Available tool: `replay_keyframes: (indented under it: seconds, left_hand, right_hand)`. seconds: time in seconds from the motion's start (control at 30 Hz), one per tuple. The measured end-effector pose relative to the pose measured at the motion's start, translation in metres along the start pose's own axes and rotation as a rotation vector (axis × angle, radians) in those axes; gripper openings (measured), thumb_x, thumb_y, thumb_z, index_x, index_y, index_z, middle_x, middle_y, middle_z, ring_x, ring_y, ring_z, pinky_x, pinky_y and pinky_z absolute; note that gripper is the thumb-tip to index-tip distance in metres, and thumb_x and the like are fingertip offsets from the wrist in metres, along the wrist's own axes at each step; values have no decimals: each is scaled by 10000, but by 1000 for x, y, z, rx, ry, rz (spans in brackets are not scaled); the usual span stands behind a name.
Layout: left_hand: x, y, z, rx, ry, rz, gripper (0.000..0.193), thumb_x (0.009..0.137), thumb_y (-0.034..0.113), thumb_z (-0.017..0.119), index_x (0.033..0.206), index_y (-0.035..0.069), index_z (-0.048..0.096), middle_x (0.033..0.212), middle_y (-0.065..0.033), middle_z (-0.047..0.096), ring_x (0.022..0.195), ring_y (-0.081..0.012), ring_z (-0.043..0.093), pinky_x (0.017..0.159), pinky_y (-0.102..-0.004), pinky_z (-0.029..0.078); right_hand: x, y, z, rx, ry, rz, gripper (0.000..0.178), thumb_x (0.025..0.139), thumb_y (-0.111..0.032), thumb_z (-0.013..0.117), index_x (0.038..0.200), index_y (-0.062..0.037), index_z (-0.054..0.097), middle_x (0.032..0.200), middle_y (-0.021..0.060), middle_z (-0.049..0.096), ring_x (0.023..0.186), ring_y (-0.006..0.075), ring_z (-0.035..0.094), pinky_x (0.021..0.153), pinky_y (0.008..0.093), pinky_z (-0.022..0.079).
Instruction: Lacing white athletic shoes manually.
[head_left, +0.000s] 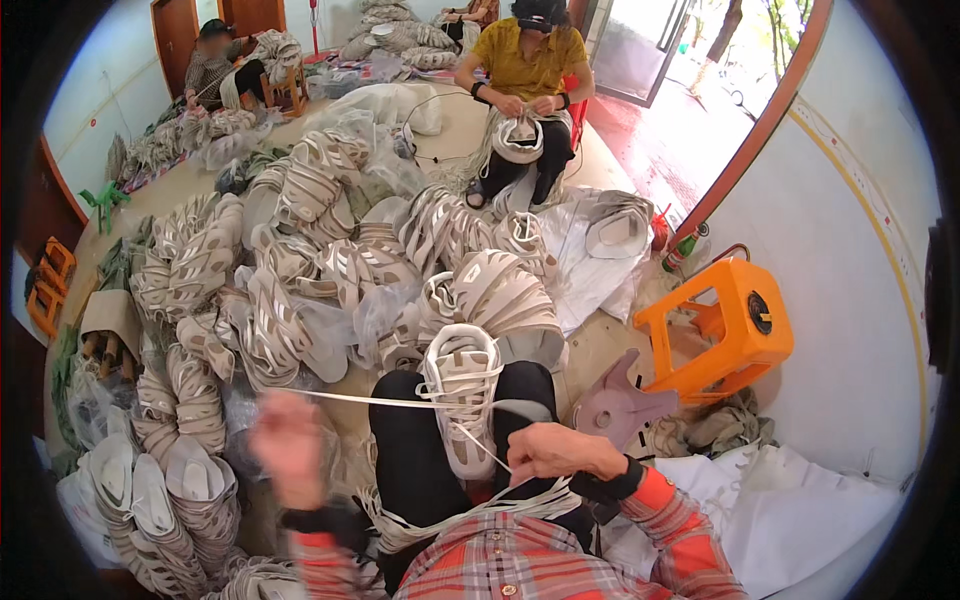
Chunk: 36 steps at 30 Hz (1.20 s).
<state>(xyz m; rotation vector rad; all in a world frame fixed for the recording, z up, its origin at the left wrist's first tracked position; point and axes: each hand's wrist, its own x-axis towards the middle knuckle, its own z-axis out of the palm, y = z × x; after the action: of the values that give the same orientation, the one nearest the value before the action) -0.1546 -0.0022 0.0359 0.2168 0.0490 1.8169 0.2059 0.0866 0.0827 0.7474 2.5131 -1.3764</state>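
Note:
A beige and white sneaker upper (462, 385) rests on my lap between my knees, its front toward me, with pale laces crossing its tongue. My left hand (287, 440), smeared by motion, is out to the left, where a white shoelace (375, 399) stretches taut from it to the upper. My right hand (553, 452) is closed at the right of the toe, gripping another stretch of lace that runs down from the eyelets. A bundle of loose laces (430, 530) lies across my lap.
Stacks of sneaker uppers (290, 270) cover the floor ahead and left. An orange plastic stool (725, 325) lies tipped at the right, beside a mauve plastic piece (622, 405). White sheeting (800, 510) spreads at lower right. A seated co-worker (530, 75) handles another upper ahead.

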Motion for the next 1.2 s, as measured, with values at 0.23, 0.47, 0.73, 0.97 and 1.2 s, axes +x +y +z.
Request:
replay_keyframes:
  seconds: [0.23,0.47,0.73,0.97,1.2]
  left_hand:
    - [-56,364,46,41,170,640,66,864,58,445,801,40,442,688,-24,388,584,-141,367,543,-284,302]
    - [-44,279,68,737,411,631,106,883,59,455,907,-34,499,780,-52,481,695,-125,458,607,-252,375]
    - [-5,27,42,1691,351,-56,127,850,179,552,883,70,607,747,22,543,605,-61,459,546,-211,401]
    - [-1,-114,-10,1533,177,-353,167,806,100,620,922,-18,643,793,-77,673,726,-114,622,669,-235,477]
    - [9,-126,-13,1913,161,-335,192,795,172,621,895,12,653,802,-107,666,716,-175,635,652,-283,478]
  right_hand:
    - [53,56,7,280,608,-60,177,789,-160,592,885,-16,628,799,129,638,726,245,622,681,341,482]
    - [106,28,52,67,582,-120,156,833,-127,552,927,-3,563,767,165,582,717,311,586,633,380,472]
    - [105,-22,98,54,301,-187,228,873,-266,509,969,-62,540,702,208,594,664,379,600,593,471,471]
    - [73,4,57,532,579,239,332,895,-193,493,1201,-73,447,769,160,635,664,293,629,558,380,482]
    - [70,-5,57,1066,308,137,549,940,-190,467,1396,-96,177,771,110,624,531,123,568,476,233,467]
